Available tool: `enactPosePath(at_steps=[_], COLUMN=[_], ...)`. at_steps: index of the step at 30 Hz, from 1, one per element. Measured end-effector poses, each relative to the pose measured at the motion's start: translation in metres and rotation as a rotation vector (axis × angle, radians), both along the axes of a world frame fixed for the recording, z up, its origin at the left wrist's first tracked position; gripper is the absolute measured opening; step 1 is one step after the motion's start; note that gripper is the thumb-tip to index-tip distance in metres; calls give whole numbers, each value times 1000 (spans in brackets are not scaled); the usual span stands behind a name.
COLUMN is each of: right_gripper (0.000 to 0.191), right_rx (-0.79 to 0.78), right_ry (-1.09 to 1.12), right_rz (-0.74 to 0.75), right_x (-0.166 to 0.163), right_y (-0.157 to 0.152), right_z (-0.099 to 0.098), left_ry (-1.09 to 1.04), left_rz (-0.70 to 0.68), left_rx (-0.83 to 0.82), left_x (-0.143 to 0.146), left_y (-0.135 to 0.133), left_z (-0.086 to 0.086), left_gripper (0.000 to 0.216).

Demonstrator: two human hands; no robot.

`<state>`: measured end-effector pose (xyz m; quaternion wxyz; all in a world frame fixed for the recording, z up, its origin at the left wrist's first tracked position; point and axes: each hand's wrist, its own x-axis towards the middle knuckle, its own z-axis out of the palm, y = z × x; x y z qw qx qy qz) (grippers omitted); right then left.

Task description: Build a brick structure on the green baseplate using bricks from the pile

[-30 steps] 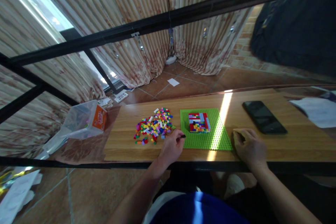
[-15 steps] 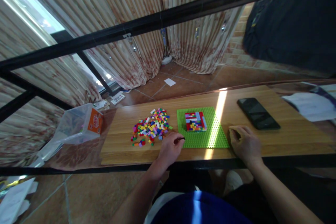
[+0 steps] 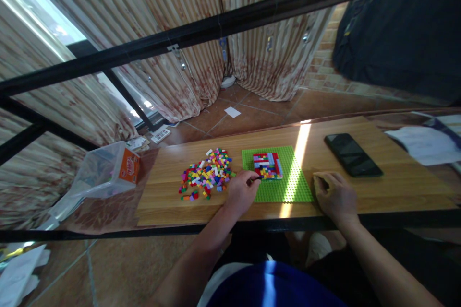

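Observation:
My left hand (image 3: 243,193) pinches a small black brick (image 3: 256,178) over the near left part of the green baseplate (image 3: 264,194). The brick's tip is right at the near left corner of the brick build (image 3: 268,167); whether the two touch, I cannot tell. That build is a low block with red edges and many-coloured bricks inside, sitting on the baseplate. To the left of this hand lies a loose heap of coloured bricks (image 3: 212,172). My right hand (image 3: 335,196) rests on the table just right of the baseplate, fingers curled in, with nothing visible in them.
A black phone (image 3: 353,155) lies on the wooden table (image 3: 162,206) beyond my right hand. Off the table's left end stands a clear plastic box (image 3: 104,170) with an orange label. White paper (image 3: 425,144) lies at the right. A black metal bar (image 3: 201,26) crosses behind the table.
My left hand has moved right and away from me, carrying the black brick from the baseplate's left edge to the build's corner. My right hand stays where it was.

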<state>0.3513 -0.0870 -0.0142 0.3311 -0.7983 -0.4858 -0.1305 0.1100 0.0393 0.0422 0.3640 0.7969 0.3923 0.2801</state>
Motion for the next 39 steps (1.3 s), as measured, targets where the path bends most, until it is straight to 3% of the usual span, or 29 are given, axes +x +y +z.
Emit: enactPosePath(at_steps=[13, 20, 31, 39], right_gripper=[19, 18, 21, 20], right_rx=[-3, -10, -4, -11], right_ry=[-10, 21, 26, 13], right_rz=[-4, 0, 4, -3], right_x=[-2, -2, -2, -1], right_y=[0, 0, -1, 0], right_z=[3, 4, 4, 3], left_ry=[137, 290, 331, 334], left_rz=[-18, 31, 17, 131], left_rx=[68, 108, 146, 13], left_x=[41, 48, 47, 54], left_y=[22, 28, 26, 28], left_z=[17, 24, 23, 25], left_gripper=[11, 10, 10, 14])
